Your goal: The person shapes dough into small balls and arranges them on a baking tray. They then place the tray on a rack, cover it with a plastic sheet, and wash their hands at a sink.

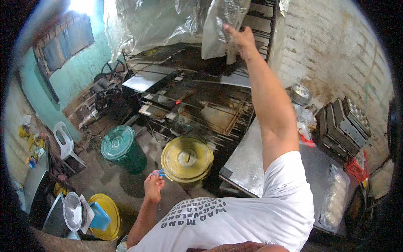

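My right hand (pixel 241 41) is raised at arm's length to a clear plastic sheet (pixel 217 34) that hangs over the front of a dark metal rack (pixel 220 116). Its fingers appear to grip the sheet's edge, though the hand is partly blurred. Lower down, my left hand (pixel 153 186) holds a small, thin blue object (pixel 160 172), too small to name surely. Just beyond that hand stands a round container with a yellow lid (pixel 187 159). Flat trays, among them a pale metal one (pixel 148 77), lie on the rack's shelves.
A green lidded bin (pixel 124 151), a white plastic chair (pixel 66 141) and a belt-wheel machine (pixel 108 82) stand to the left. On my right, a metal-topped table (pixel 245 157) bears stacked baking pans (pixel 343 126), a bagged pale item (pixel 335 198) and a red basket (pixel 357 168).
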### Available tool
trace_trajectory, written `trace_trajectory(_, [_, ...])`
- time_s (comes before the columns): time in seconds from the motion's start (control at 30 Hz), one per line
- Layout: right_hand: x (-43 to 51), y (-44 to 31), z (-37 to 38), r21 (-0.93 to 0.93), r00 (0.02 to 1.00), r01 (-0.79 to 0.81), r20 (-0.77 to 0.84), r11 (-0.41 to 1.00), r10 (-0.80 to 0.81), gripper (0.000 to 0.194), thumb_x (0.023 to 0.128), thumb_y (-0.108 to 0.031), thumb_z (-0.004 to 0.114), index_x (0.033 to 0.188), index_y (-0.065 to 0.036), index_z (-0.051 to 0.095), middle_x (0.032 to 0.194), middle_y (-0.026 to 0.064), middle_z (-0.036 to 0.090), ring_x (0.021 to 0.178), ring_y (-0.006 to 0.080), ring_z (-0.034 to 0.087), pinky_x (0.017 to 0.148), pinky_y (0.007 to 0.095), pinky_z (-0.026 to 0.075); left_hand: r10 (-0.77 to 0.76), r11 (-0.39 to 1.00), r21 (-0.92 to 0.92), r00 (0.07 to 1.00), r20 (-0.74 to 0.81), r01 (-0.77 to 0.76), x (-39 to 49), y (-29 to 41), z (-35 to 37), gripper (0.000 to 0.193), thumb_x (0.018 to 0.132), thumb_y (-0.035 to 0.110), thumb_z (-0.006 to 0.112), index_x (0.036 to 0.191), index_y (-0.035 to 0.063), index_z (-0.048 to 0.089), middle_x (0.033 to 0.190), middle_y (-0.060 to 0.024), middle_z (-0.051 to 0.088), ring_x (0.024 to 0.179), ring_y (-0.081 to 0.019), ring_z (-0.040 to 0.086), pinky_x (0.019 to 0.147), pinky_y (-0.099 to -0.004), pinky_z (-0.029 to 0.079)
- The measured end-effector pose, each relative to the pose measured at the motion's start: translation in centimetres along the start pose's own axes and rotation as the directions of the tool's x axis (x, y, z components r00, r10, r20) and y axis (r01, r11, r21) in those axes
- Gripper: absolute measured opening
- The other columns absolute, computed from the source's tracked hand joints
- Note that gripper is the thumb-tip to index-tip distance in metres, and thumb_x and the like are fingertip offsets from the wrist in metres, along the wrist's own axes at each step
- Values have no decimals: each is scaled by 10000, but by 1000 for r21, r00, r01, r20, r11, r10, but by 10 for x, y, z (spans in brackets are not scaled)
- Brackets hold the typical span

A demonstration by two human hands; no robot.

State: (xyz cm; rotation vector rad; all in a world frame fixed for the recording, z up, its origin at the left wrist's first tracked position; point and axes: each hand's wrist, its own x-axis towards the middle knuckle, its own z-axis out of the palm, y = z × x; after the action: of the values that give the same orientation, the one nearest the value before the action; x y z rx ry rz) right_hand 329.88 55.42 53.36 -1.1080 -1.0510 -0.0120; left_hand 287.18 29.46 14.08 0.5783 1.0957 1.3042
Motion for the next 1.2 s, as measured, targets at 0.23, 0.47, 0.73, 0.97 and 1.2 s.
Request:
trace_trajectory(0.23, [55, 99, -108, 70, 987, 158, 6, 985, -159, 226, 955, -145, 651, 1120, -19, 740, 886, 9, 680, 717, 99, 552, 645, 268, 441, 18, 995, 96, 991, -135, -5, 49, -21, -5, 308, 986, 227, 641, 1244, 61, 639, 818, 2, 646, 642, -90, 610, 577, -245, 494])
trace_trajectory(0.47, [54, 116, -173, 2, 979, -13, 204, 1000, 12, 260, 971, -216, 701, 1123, -5, 714, 937, 10, 672, 813, 98, 545, 726, 275, 442, -32, 978, 205, 998, -54, 43, 77, -20, 4, 304, 975, 201, 622, 1226, 32, 647, 794, 5, 635, 654, -86, 592, 572, -240, 469])
trace_trajectory(0.73, [10, 71, -132, -778, 777, 301, -135, 551, -615, 558, 910, -220, 739, 1357, 61, 556, 1285, 232, 656, 1185, 318, 625, 1018, 415, 484, 70, 934, 349, 997, 36, -78, 150, 10, 7, 279, 1000, 185, 585, 1215, 20, 650, 918, -21, 654, 766, -90, 588, 683, -244, 495])
trace_trajectory(0.97, [-209, -35, 87, -51, 657, 633, 563, 773, -501, 264, 839, -38, 771, 1096, -40, 710, 1134, 106, 735, 1016, 253, 701, 910, 389, 539, 279, 829, 405, 913, 299, -386, 230, 129, -34, 280, 967, 143, 658, 1205, 9, 596, 974, -45, 659, 837, -114, 621, 769, -282, 511])
trace_trajectory(1.2, [-353, -43, 315, 120, 344, 544, 871, 831, -351, 546, 795, -184, 840, 1276, -45, 623, 1230, 189, 634, 1090, 377, 644, 912, 417, 541, 324, 891, 184, 866, 382, -415, 282, 266, -50, 241, 981, 101, 650, 1187, 27, 548, 1017, -40, 654, 896, -113, 647, 824, -278, 540])
